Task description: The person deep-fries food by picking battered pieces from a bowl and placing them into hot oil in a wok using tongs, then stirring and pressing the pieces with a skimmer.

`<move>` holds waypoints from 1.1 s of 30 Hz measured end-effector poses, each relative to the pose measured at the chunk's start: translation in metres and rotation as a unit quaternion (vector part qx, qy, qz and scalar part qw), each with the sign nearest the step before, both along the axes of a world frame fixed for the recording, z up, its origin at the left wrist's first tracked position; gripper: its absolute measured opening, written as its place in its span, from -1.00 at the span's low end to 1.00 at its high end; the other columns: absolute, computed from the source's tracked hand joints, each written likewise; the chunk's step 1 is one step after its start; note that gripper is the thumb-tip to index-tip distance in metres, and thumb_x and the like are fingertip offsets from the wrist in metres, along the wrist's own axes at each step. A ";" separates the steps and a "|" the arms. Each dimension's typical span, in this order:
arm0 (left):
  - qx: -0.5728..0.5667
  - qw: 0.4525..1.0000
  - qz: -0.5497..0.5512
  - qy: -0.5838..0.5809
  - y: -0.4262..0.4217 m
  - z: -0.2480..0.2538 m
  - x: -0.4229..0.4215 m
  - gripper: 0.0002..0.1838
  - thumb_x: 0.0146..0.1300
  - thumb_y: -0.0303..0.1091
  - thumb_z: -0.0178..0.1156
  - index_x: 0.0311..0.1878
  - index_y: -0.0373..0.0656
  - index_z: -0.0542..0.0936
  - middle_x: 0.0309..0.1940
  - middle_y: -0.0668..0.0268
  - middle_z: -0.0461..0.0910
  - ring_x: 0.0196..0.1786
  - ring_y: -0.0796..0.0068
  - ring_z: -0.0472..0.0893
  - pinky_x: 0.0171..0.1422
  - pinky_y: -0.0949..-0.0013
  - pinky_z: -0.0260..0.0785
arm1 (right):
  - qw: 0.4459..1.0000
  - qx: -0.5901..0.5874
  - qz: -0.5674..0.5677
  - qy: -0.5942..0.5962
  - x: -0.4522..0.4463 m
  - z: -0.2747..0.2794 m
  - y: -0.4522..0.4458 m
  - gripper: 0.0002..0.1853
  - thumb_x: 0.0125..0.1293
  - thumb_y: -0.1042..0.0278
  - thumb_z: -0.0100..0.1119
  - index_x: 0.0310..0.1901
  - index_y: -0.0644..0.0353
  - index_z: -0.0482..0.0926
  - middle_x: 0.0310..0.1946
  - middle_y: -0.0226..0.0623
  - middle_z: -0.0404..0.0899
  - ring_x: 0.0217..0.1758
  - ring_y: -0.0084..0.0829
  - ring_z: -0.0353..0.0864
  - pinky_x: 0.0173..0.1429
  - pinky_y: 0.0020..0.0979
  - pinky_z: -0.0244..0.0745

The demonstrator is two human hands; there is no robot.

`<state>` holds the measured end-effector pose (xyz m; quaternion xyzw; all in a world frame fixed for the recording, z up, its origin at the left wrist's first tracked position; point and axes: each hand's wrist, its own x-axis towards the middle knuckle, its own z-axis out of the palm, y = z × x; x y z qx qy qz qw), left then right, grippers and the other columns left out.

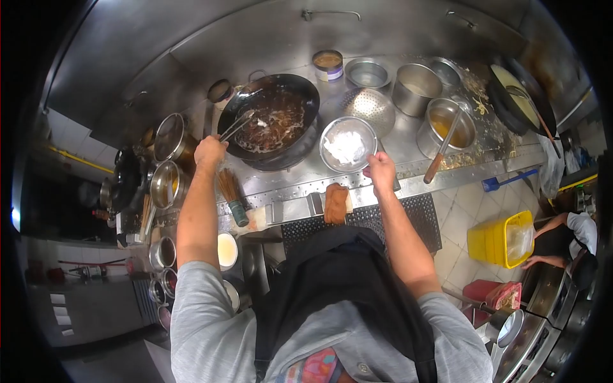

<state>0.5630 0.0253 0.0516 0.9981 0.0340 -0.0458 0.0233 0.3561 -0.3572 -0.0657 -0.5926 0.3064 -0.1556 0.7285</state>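
Steel counter [275,186] beneath, left hand [211,152] holds tongs [236,126], right hand [381,171] bowl [329,159].

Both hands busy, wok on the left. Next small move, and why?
I'd probably ease the bowl toward the wok. The right hand holds it beside the wok, not over it, while the left hand has the tongs at a small white piece inside. Can't tell whether they grip it.

Head view: camera on wearer's head, facing forward and steeply down. Torso [345,287] nearest, at bottom; wok [276,118] and table [297,183] close, mid-frame; wall [408,29] beyond, at top.
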 end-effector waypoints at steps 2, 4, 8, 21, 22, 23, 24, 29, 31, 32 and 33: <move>0.000 1.000 -0.007 -0.002 0.000 -0.001 0.000 -0.49 0.21 -0.02 0.26 0.22 0.09 0.56 0.11 0.18 0.60 0.19 0.19 0.57 0.26 0.18 0.41 | 1.000 0.002 -0.003 0.005 -0.002 0.002 -0.001 -0.79 0.29 0.39 0.14 -0.51 0.12 0.41 -0.58 -0.44 0.46 -0.57 -0.56 0.50 -0.45 -0.48 0.52; 0.001 1.000 -0.013 -0.004 -0.002 0.005 -0.006 -0.49 0.21 -0.02 0.26 0.22 0.08 0.56 0.10 0.17 0.61 0.18 0.19 0.58 0.25 0.17 0.41 | 1.000 0.004 -0.005 0.011 -0.003 0.006 0.000 -0.79 0.28 0.40 0.13 -0.51 0.12 0.41 -0.58 -0.44 0.46 -0.57 -0.56 0.50 -0.44 -0.48 0.52; -0.018 0.992 -0.102 -0.069 -0.024 0.039 -0.035 -0.50 0.18 -0.06 0.29 0.20 0.09 0.58 0.04 0.16 0.64 0.09 0.14 0.62 0.16 0.15 0.45 | 1.000 -0.019 -0.014 0.001 -0.002 0.009 0.000 -0.78 0.27 0.41 0.14 -0.54 0.16 0.42 -0.63 -0.42 0.46 -0.60 -0.57 0.49 -0.51 -0.50 0.44; 0.094 0.895 -0.432 -0.058 -0.111 0.076 -0.113 -0.61 0.09 -0.20 0.34 0.02 -0.01 0.65 -0.24 0.25 0.66 -0.19 0.20 0.67 -0.12 0.17 0.53 | 0.971 -0.232 -0.011 0.056 0.022 -0.012 0.002 -0.73 0.14 0.21 0.20 -0.53 0.22 0.46 -0.65 -0.10 0.48 -0.52 -0.13 0.49 -0.29 -0.15 0.39; 0.087 0.893 -0.436 -0.065 -0.108 0.080 -0.114 -0.62 0.09 -0.21 0.34 0.01 -0.02 0.66 -0.25 0.25 0.66 -0.19 0.20 0.67 -0.12 0.18 0.53 | 0.972 -0.227 -0.015 0.061 0.023 -0.015 0.001 -0.73 0.14 0.21 0.19 -0.53 0.22 0.45 -0.64 -0.10 0.49 -0.52 -0.12 0.48 -0.29 -0.15 0.39; 0.081 0.891 -0.440 -0.072 -0.104 0.085 -0.115 -0.63 0.09 -0.21 0.34 0.00 -0.02 0.66 -0.25 0.26 0.66 -0.19 0.20 0.67 -0.12 0.18 0.52 | 0.972 -0.226 -0.017 0.061 0.024 -0.019 -0.001 -0.73 0.14 0.21 0.19 -0.53 0.22 0.45 -0.64 -0.10 0.49 -0.52 -0.12 0.48 -0.29 -0.15 0.39; 0.082 0.890 -0.442 -0.071 -0.100 0.089 -0.116 -0.63 0.09 -0.21 0.34 0.00 -0.02 0.66 -0.25 0.26 0.66 -0.19 0.20 0.67 -0.12 0.18 0.52 | 0.974 -0.220 -0.016 0.057 0.025 -0.021 -0.002 -0.74 0.14 0.23 0.18 -0.54 0.23 0.45 -0.65 -0.11 0.48 -0.53 -0.14 0.49 -0.30 -0.15 0.39; 0.028 0.917 -0.391 -0.074 -0.084 0.117 -0.123 -0.64 0.13 -0.18 0.30 0.02 0.02 0.68 -0.20 0.27 0.67 -0.14 0.18 0.66 -0.05 0.18 0.51 | 0.976 -0.205 0.001 0.068 0.030 -0.021 0.003 -0.75 0.15 0.27 0.18 -0.55 0.23 0.44 -0.67 -0.15 0.48 -0.58 -0.27 0.50 -0.33 -0.17 0.40; 0.040 0.926 -0.370 -0.066 -0.083 0.128 -0.123 -0.63 0.11 -0.18 0.32 0.02 0.03 0.68 -0.20 0.27 0.67 -0.14 0.17 0.65 -0.03 0.18 0.51 | 0.984 -0.172 0.012 0.035 0.033 -0.018 0.007 -0.75 0.21 0.41 0.15 -0.59 0.18 0.37 -0.67 -0.42 0.39 -0.66 -0.55 0.43 -0.58 -0.43 0.48; 0.031 0.927 -0.367 -0.071 -0.078 0.130 -0.121 -0.63 0.11 -0.18 0.32 0.02 0.04 0.68 -0.20 0.27 0.67 -0.14 0.16 0.65 -0.03 0.18 0.51 | 0.984 -0.172 0.014 0.035 0.034 -0.016 0.009 -0.75 0.21 0.41 0.15 -0.59 0.18 0.37 -0.67 -0.42 0.39 -0.66 -0.55 0.43 -0.58 -0.43 0.48; 0.022 0.928 -0.364 -0.076 -0.074 0.132 -0.121 -0.64 0.12 -0.18 0.32 0.02 0.06 0.68 -0.20 0.27 0.67 -0.13 0.16 0.65 -0.03 0.18 0.51 | 0.991 -0.134 0.016 0.021 0.032 -0.006 0.013 -0.75 0.21 0.42 0.15 -0.59 0.16 0.36 -0.68 -0.43 0.37 -0.66 -0.56 0.42 -0.59 -0.43 0.48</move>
